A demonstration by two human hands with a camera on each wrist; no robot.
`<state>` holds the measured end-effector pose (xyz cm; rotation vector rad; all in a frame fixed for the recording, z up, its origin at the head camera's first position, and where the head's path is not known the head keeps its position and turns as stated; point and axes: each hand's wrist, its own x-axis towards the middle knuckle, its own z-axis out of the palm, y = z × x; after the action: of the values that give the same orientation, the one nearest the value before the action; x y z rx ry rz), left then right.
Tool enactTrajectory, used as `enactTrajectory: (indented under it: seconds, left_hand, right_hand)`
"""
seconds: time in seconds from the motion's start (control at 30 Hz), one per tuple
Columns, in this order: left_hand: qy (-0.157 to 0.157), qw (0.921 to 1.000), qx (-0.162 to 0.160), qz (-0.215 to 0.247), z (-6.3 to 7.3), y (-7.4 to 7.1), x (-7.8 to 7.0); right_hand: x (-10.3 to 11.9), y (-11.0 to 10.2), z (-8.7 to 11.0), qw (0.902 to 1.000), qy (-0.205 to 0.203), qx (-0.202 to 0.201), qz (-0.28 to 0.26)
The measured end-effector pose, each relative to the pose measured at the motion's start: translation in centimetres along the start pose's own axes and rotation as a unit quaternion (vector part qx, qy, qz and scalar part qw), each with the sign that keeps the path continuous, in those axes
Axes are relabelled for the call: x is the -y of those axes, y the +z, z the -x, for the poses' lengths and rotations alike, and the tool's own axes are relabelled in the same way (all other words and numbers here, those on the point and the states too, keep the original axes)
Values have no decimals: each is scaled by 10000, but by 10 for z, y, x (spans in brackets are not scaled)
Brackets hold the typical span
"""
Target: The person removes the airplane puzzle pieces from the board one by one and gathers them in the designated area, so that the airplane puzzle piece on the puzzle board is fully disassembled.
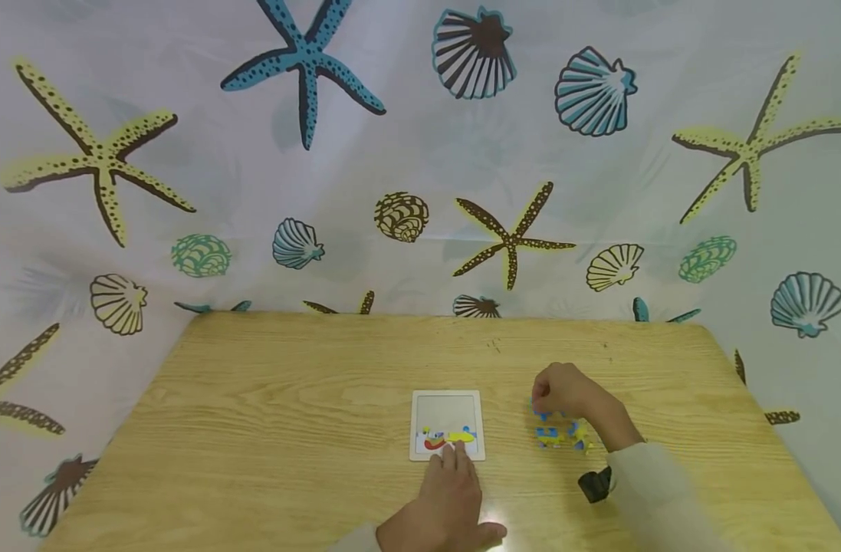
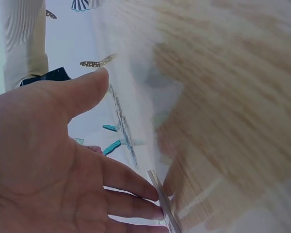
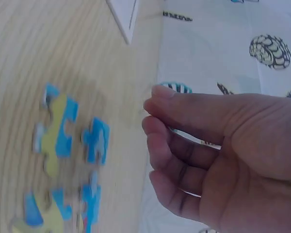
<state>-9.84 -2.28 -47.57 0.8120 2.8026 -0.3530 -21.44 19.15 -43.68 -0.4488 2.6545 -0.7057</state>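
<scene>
A small white-framed jigsaw tray (image 1: 414,425) lies on the table, with joined picture pieces (image 1: 461,437) in red, yellow and blue along its near side. My left hand (image 1: 448,491) rests its straight fingertips on the tray's near edge, thumb spread wide. To the right, several loose blue and yellow puzzle pieces (image 1: 548,438) lie face up. Over their far side hovers my right hand (image 1: 561,389), fingers loosely bent. In the right wrist view, thumb and forefinger come close together with nothing visible between them, apart from the nearest blue piece (image 3: 96,141).
The wood-grain table (image 1: 275,429) reaches back to a hanging cloth (image 1: 344,192) printed with starfish and shells, which also closes off both sides. A black device (image 1: 595,484) sits at my right wrist, near the sleeve.
</scene>
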Motion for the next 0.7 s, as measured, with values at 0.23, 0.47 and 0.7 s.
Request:
enactTrajectory:
  seconds: [0.23, 0.47, 0.7]
  left_hand:
    - [71, 9994, 334, 106, -3, -1, 3]
    - [75, 9985, 533, 95, -6, -2, 4]
    - [85, 9986, 519, 61, -7, -3, 3]
  right_hand:
    - [24, 22, -20, 9987, -428, -211, 154]
    - [51, 43, -37, 9975, -569, -404, 126]
    - [70, 67, -49, 9969, -751, -227, 39]
